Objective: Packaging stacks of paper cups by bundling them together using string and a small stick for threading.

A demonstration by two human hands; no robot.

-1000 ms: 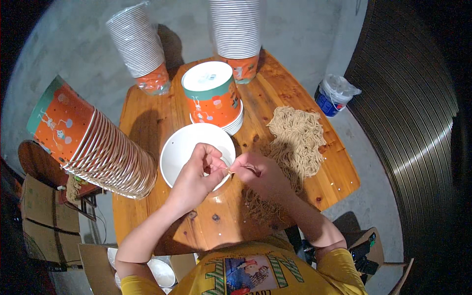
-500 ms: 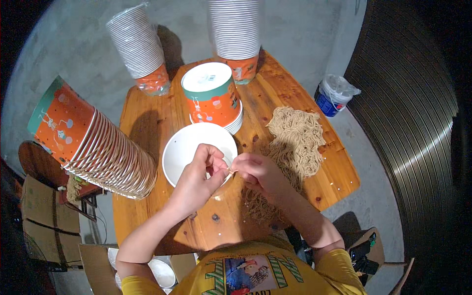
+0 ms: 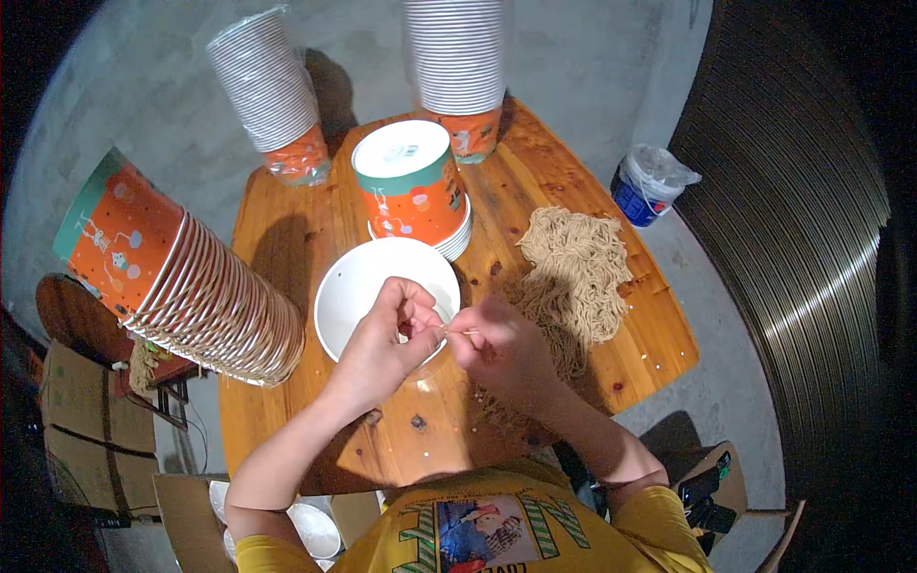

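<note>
A white paper bucket (image 3: 358,277) lies on the table with its open mouth toward me and a small dark hole near its upper-left edge. At its right rim, my left hand (image 3: 387,329) pinches a thin tan cord (image 3: 463,331). My right hand (image 3: 506,349) closes its fingertips on the same cord, just right of the left fingers. How the cord meets the bucket is hidden behind my fingers. Beside my right forearm spreads a tangled heap of tan cords (image 3: 578,272).
Behind the bucket stand upturned orange-and-green paper buckets (image 3: 411,196). A tall leaning stack with cord handles (image 3: 210,286) is at the left. Two wrapped stacks, one left (image 3: 267,86) and one right (image 3: 458,57), stand at the wooden table's (image 3: 659,334) far edge. A blue pail (image 3: 640,196) sits on the floor.
My right hand has turned slightly and shifted a little right, with a short length of cord now showing between its fingertips. My left hand and the bucket have hardly moved.
</note>
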